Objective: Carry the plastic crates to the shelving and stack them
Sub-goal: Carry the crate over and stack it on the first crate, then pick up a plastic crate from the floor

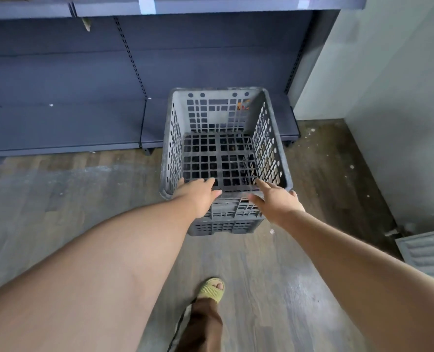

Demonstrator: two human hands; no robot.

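A: Hands?
B: I see both arms out straight. Left hand [198, 196] & right hand [278, 201] at the near rim of the grey crate [226, 158], fingers spread, not gripping.
A: Crate?
B: On another crate, w/ far end against shelving [83, 118].

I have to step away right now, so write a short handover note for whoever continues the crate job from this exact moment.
Left hand: open, at the near rim of the grey crate, left side.
Right hand: open, fingers spread at the same rim, right side; a firm grip is not visible.
The crate is empty, upright, in front of the low shelf of the dark shelving. Whether it rests on another crate beneath is unclear.
Done: this crate brought to the shelving.
Left: confirm it sits squarely, then fetch any remaining crates.
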